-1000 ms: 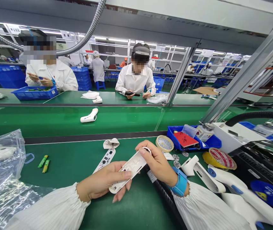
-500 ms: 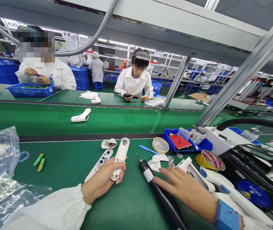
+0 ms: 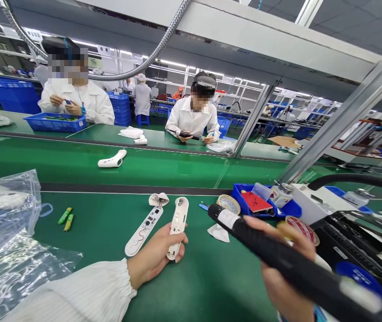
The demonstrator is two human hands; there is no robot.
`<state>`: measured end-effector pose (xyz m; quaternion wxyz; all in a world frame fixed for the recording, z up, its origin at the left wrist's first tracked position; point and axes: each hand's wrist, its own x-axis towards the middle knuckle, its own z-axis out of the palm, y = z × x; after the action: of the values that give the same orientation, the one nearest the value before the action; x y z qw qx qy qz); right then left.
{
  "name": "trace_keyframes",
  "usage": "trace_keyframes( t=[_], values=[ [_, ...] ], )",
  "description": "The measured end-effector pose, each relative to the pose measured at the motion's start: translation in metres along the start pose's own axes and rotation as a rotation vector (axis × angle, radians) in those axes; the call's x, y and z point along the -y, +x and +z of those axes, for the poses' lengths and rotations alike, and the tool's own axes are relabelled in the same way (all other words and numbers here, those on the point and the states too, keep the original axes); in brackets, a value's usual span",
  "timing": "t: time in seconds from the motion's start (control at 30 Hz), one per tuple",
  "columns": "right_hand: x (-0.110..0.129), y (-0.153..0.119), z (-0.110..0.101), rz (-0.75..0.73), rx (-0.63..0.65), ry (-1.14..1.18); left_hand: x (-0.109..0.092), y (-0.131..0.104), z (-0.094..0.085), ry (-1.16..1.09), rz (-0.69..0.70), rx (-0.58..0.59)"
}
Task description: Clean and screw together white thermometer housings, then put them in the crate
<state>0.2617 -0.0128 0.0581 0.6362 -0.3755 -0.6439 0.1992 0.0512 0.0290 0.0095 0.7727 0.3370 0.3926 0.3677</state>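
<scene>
Between its thumb and fingers, my left hand (image 3: 159, 250) grips a long white plastic shell (image 3: 179, 219), inner side up. Just left of it on the green table lies the other shell half (image 3: 144, 230), with a circuit board and wires, and a small white head piece (image 3: 159, 199) at its top end. My right hand (image 3: 284, 264) is wrapped round a black electric screwdriver (image 3: 264, 246), raised above the table and pointing to the upper left. The hand is partly hidden behind the tool. Beneath the tool's front end lies a white paper scrap (image 3: 219, 233).
Two green batteries (image 3: 66, 218) and clear plastic bags (image 3: 13, 268) lie left. A blue tray (image 3: 293, 206), tape rolls (image 3: 228, 205) and a black machine (image 3: 341, 241) stand right. Beyond the green belt (image 3: 164, 172), holding a white device (image 3: 112, 159), sit two people in white.
My right hand has closed round the black screwdriver and lifted it off the table. My left hand still holds the white shell. The whole view has shifted slightly.
</scene>
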Motion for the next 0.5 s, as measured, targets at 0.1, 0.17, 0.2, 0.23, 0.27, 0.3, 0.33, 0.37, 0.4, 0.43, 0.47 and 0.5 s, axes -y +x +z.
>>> trace_keyframes(
  t=[0.1,0.17,0.2,0.23,0.27,0.3,0.33,0.37,0.4,0.43,0.47,0.5],
  values=[
    [0.020,0.020,0.028,0.050,-0.342,0.291,0.004,-0.002,0.003,-0.031,-0.015,0.006],
    [0.027,0.029,0.046,0.048,-0.323,0.324,0.006,-0.003,0.004,-0.045,-0.021,0.002],
    [0.029,0.032,0.054,0.037,-0.282,0.315,0.006,-0.003,0.005,-0.050,-0.023,0.003],
    [0.029,0.032,0.060,0.020,-0.235,0.300,0.007,-0.004,0.005,-0.053,-0.023,0.008],
    [0.029,0.031,0.066,-0.002,-0.201,0.287,0.007,-0.004,0.005,-0.054,-0.020,0.014],
    [0.028,0.029,0.070,-0.024,-0.178,0.282,0.008,-0.004,0.006,-0.057,-0.015,0.021],
    [0.027,0.027,0.073,-0.046,-0.167,0.287,0.008,-0.004,0.007,-0.061,-0.009,0.027],
    [0.026,0.024,0.075,-0.064,-0.160,0.300,0.008,-0.005,0.007,-0.065,-0.005,0.033],
    [0.025,0.021,0.077,-0.077,-0.154,0.318,0.008,-0.005,0.008,-0.069,-0.003,0.037],
    [0.024,0.018,0.079,-0.080,-0.146,0.339,0.008,-0.006,0.009,-0.072,-0.004,0.040],
    [0.023,0.017,0.079,-0.082,-0.138,0.361,0.008,-0.006,0.009,-0.075,-0.004,0.043],
    [0.022,0.016,0.080,-0.081,-0.133,0.377,0.008,-0.007,0.010,-0.077,-0.004,0.045]
  ],
)
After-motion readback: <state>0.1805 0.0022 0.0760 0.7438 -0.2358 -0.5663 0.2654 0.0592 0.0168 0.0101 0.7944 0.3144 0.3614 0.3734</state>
